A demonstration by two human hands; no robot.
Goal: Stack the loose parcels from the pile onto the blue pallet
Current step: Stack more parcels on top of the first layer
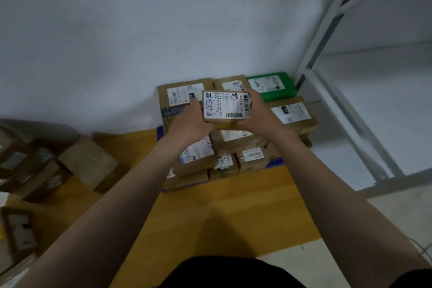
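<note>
Head view: both bare arms reach forward toward the blue pallet (pixel 277 161), of which only slivers of edge show beneath its load. Over the pallet, above the middle of the load, a small brown parcel (pixel 225 109) is held with its white shipping label facing up (barcodes run along the label's right and lower edges). The left hand (pixel 190 121) grasps the parcel's left side, fingers curled round the edge. The right hand (pixel 257 112) grasps the right side the same way, thumb over the near corner. Whether the parcel's underside touches the boxes below it cannot be told.

On the pallet stand the stacked parcels (pixel 236 147), brown cartons with white labels, in more than one layer. At the pallet's far right corner lies a green parcel (pixel 273 85), label up, just beside a taller brown carton at the far left.

Well to the left of the pallet lies the loose pile (pixel 46 170) of brown boxes, tilted at several angles and blurred. The pallet sits on a yellow floor strip (pixel 210 206) that runs toward the person. Behind the pallet rises a pale wall (pixel 117 42). To the right of the pallet stands a white metal rack (pixel 339 54).
</note>
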